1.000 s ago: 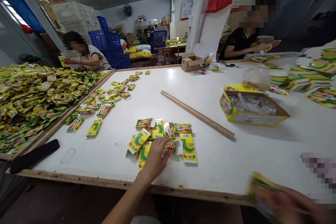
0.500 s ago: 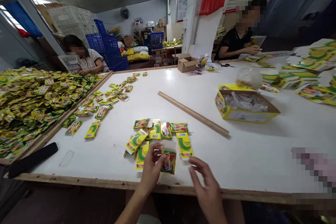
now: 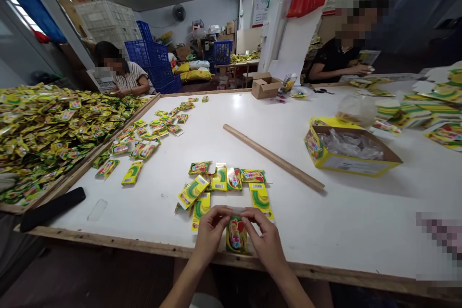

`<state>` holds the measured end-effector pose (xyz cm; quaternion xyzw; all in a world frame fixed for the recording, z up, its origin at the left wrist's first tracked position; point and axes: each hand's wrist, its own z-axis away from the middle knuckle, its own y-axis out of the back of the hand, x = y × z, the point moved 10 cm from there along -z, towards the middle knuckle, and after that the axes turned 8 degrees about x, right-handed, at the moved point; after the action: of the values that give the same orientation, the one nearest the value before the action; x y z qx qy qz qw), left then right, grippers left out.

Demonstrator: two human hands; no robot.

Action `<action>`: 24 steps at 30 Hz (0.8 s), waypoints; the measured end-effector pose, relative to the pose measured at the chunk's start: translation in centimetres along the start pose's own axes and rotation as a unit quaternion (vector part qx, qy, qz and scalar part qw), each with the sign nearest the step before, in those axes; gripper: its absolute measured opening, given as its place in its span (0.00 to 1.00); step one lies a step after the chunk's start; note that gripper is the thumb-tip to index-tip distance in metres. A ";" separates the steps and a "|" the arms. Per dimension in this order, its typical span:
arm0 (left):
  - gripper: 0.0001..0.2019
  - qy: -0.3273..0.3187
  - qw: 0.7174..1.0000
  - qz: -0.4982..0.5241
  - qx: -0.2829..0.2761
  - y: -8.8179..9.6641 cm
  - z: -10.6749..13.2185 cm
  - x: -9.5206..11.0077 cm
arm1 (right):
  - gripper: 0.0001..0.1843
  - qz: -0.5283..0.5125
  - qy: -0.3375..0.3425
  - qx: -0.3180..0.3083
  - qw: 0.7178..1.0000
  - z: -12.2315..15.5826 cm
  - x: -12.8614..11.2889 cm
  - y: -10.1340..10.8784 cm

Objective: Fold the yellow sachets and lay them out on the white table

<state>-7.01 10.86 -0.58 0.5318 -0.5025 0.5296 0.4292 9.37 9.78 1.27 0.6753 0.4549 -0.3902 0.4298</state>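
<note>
A small green-and-yellow packet (image 3: 237,236) with colourful lettering stands near the table's front edge, its clear plastic top between my hands. My left hand (image 3: 212,228) pinches the top's left side, thumb and fingers closed together. On the opposite side my right hand (image 3: 263,233) grips the same plastic edge in a matching pinch. Just beyond my hands lie several flat little boxes: a yellow box (image 3: 260,199) with a green curve, a tilted yellow box (image 3: 194,191) and a green-and-red box (image 3: 234,179) among them.
A wooden stick (image 3: 272,156) lies diagonally across the white table (image 3: 346,221). To its right sits an open yellow carton (image 3: 355,166) of clear bags. A large packet heap (image 3: 54,134) fills the left, behind a wooden rail. A black phone-like object (image 3: 54,208) rests front left. Two people sit across.
My right hand has moved left onto the packet's plastic top, so both hands now hold it. The packet has come slightly nearer the table edge. The view has shifted a little.
</note>
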 end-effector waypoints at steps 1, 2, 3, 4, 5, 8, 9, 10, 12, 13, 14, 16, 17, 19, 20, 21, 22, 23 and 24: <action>0.11 0.004 1.000 0.016 -0.005 -0.1 0.0 0.0 | 0.15 -0.012 -0.009 0.014 1.000 0.0 0.3 0.1; 0.11 0.003 1.000 0.023 -0.012 -0.2 0.0 0.1 | 0.16 -0.021 -0.013 0.021 0.999 0.1 0.4 0.2; 0.11 -0.006 1.000 0.018 -0.022 -0.3 0.1 0.3 | 0.16 -0.022 -0.009 0.019 1.000 0.2 0.4 0.1; 0.10 -0.022 0.999 0.002 -0.033 -0.5 0.2 0.7 | 0.15 -0.017 0.001 0.011 1.000 0.3 0.1 0.0; 0.08 -0.040 0.998 -0.019 -0.045 -0.6 0.4 1.2 | 0.14 -0.010 0.013 0.000 1.000 0.4 -0.2 -0.1; 0.07 -0.073 0.994 -0.061 -0.055 -0.7 0.8 2.3 | 0.12 0.004 0.030 -0.012 0.999 0.5 -1.3 -0.1; 0.07 -0.070 0.994 -0.065 -0.050 -0.7 0.8 2.3 | 0.13 0.007 0.025 -0.009 1.000 0.5 -1.5 0.1; 0.07 -0.062 0.995 -0.067 -0.043 -0.6 0.8 2.3 | 0.14 0.011 0.018 -0.005 1.000 0.4 -1.6 0.2; 0.07 -0.043 0.996 -0.071 -0.026 -0.5 0.6 1.9 | 0.16 0.020 0.004 0.004 1.000 0.2 -1.5 0.3; 0.07 -0.034 0.997 -0.073 -0.018 -0.4 0.5 1.6 | 0.17 0.024 -0.002 0.008 1.000 0.1 -1.4 0.3; 0.08 -0.026 0.997 -0.075 -0.010 -0.4 0.4 1.3 | 0.18 0.027 -0.007 0.010 1.000 0.0 -1.3 0.3; 0.08 -0.013 0.997 -0.074 0.000 -0.4 0.2 0.9 | 0.19 0.030 -0.014 0.010 0.999 -0.3 -1.0 0.1; 0.08 -0.007 0.998 -0.070 0.003 -0.5 0.1 0.7 | 0.20 0.029 -0.019 0.010 0.999 -0.4 -0.8 0.0; 0.08 0.004 0.998 -0.063 0.011 -0.4 -0.1 0.5 | 0.20 0.023 -0.030 0.007 0.999 -0.6 -0.5 -0.1; 0.08 0.007 0.998 -0.062 0.012 -0.4 -0.2 0.5 | 0.20 0.019 -0.036 0.006 0.999 -0.7 -0.4 -0.1; 0.08 0.008 0.998 -0.062 0.010 -0.4 -0.3 0.6 | 0.19 0.015 -0.039 0.005 0.999 -0.8 -0.3 -0.1; 0.09 0.006 0.998 -0.063 0.005 -0.5 -0.3 0.7 | 0.19 0.012 -0.041 0.003 0.999 -0.7 -0.3 -0.1; 0.09 0.004 0.998 -0.063 -0.002 -0.5 -0.3 0.8 | 0.18 0.010 -0.040 0.001 0.999 -0.7 -0.4 -0.1; 0.09 0.002 0.998 -0.063 -0.009 -0.5 -0.3 0.8 | 0.17 0.006 -0.038 -0.002 0.999 -0.6 -0.4 0.0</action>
<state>-6.64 11.15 0.29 0.5573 -0.4720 0.4978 0.4678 9.29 10.22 1.83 0.6617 0.4347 -0.4120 0.4510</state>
